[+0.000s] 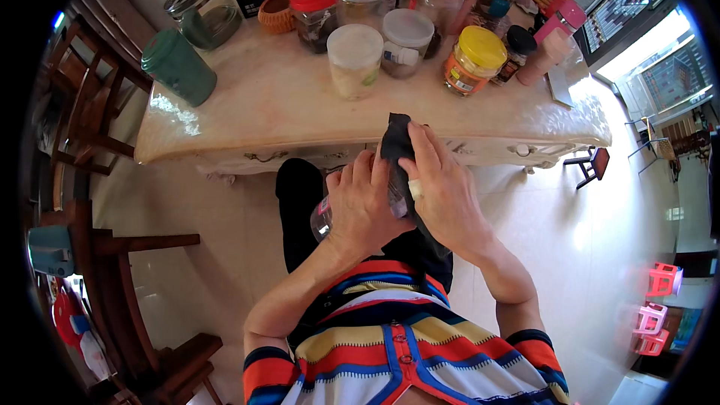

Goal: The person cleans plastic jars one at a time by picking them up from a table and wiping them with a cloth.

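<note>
Over my lap, my left hand grips a clear plastic jar lying on its side, its base pointing left. A pink-edged label shows on the jar's wall. My right hand holds a dark grey cloth against the jar's right-hand end; the cloth hangs down below my palm. A pale wrap circles one finger of my right hand. The jar's mouth is hidden behind the cloth and my fingers. Both hands are close together, just in front of the table edge.
A marble-topped table carries a green canister, a glass pot, a white-lidded tub, a yellow-lidded jar and several red-lidded jars. Wooden chairs stand left. A small stool and several pink plastic stools are right.
</note>
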A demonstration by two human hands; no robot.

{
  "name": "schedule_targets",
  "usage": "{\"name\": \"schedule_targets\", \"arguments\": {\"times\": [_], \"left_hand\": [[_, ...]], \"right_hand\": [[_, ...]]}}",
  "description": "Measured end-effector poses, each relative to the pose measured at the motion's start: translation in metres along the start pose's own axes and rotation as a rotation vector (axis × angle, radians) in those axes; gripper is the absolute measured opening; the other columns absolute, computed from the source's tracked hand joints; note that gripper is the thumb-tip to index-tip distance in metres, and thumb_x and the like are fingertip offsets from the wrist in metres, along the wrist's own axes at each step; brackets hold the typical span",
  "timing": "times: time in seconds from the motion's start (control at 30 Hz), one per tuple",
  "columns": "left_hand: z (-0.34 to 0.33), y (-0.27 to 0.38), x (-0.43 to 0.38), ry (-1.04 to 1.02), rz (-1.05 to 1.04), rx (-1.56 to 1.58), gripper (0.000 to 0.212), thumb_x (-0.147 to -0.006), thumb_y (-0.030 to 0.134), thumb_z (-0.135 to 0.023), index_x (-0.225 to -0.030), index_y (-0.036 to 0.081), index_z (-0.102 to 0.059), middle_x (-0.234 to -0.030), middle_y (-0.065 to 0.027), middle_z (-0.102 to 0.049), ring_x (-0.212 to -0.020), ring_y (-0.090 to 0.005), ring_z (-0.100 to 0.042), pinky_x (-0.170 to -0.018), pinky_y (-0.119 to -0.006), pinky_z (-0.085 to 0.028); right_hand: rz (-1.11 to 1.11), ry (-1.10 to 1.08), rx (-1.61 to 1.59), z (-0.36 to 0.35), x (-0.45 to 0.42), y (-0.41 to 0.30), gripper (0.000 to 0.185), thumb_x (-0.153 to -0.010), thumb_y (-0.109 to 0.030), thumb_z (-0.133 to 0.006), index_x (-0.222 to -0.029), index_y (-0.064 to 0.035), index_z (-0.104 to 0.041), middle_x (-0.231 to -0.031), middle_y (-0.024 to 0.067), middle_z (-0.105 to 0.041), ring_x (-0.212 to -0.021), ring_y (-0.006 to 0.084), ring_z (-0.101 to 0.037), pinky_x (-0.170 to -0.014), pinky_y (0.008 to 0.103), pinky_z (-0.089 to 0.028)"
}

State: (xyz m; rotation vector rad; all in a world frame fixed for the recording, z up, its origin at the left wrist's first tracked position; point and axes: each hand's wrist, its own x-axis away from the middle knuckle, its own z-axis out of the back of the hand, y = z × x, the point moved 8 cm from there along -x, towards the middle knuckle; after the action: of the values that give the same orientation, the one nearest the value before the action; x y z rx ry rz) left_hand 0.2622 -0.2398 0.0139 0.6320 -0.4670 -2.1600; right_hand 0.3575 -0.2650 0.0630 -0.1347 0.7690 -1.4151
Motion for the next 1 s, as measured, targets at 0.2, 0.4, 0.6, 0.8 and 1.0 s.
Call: {"name": "schedule_targets", "arguments": {"times": [0.2, 0.4, 0.6, 0.8, 1.0], "left_hand": [[-0.002, 0.003, 0.006, -0.034, 0.046, 0.048, 0.107, -0.047, 0.033, -0.083, -0.135, 0.0, -0.033, -0.116, -0.0185, -0.051, -0.102, -0.034, -0.053, -0.081, -0.045, -0.038], [-0.011, -0.012, 0.008, -0.17, 0.029, 0.395, 0.101, -0.061, 0.041, -0.081, -0.138, 0.001, -0.029, -0.117, -0.0182, -0.051, -0.104, -0.0331, -0.053, -0.089, -0.044, -0.04], [-0.087, -0.025, 0.055, -0.942, 0.536, 2.138, 0.105, -0.071, 0.069, -0.061, -0.143, 0.002, -0.024, -0.13, -0.0188, -0.047, -0.117, -0.0293, -0.051, -0.097, -0.04, -0.043], [-0.083, -0.017, 0.072, -0.866, 0.684, 2.313, 0.098, -0.066, 0.054, -0.076, -0.138, 0.003, -0.034, -0.126, -0.0176, -0.052, -0.113, -0.0289, -0.054, -0.097, -0.041, -0.044], [-0.062, -0.026, 0.037, -0.714, 0.537, 1.865, 0.078, -0.069, 0.037, -0.076, -0.128, 0.0, -0.041, -0.114, -0.0116, -0.058, -0.105, -0.0221, -0.058, -0.093, -0.035, -0.045]], "right_hand": [[0.008, 0.069, -0.068, 0.009, 0.0, 0.004, 0.044, -0.076, 0.006, -0.056, -0.119, 0.002, -0.05, -0.11, 0.0211, -0.06, -0.094, 0.0387, -0.06, -0.078, 0.0417, -0.051], [-0.023, 0.004, -0.061, 0.025, 0.003, 0.009, 0.044, -0.074, 0.008, -0.056, -0.118, -0.0001, -0.053, -0.109, 0.0206, -0.061, -0.093, 0.0384, -0.061, -0.075, 0.0409, -0.052], [-0.002, -0.053, -0.248, 0.028, 0.001, 0.0, 0.044, -0.074, 0.011, -0.056, -0.117, -0.0008, -0.055, -0.106, 0.0193, -0.063, -0.094, 0.0365, -0.063, -0.073, 0.0387, -0.053], [0.122, -0.026, -0.217, 0.026, -0.002, 0.006, 0.042, -0.074, 0.006, -0.063, -0.115, -0.0009, -0.056, -0.112, 0.0181, -0.06, -0.097, 0.0358, -0.061, -0.078, 0.0396, -0.052], [0.3, -0.034, 0.066, 0.02, -0.006, -0.014, 0.036, -0.074, -0.004, -0.067, -0.109, 0.0002, -0.058, -0.121, 0.0147, -0.055, -0.116, 0.0356, -0.051, -0.093, 0.0436, -0.044]]}}
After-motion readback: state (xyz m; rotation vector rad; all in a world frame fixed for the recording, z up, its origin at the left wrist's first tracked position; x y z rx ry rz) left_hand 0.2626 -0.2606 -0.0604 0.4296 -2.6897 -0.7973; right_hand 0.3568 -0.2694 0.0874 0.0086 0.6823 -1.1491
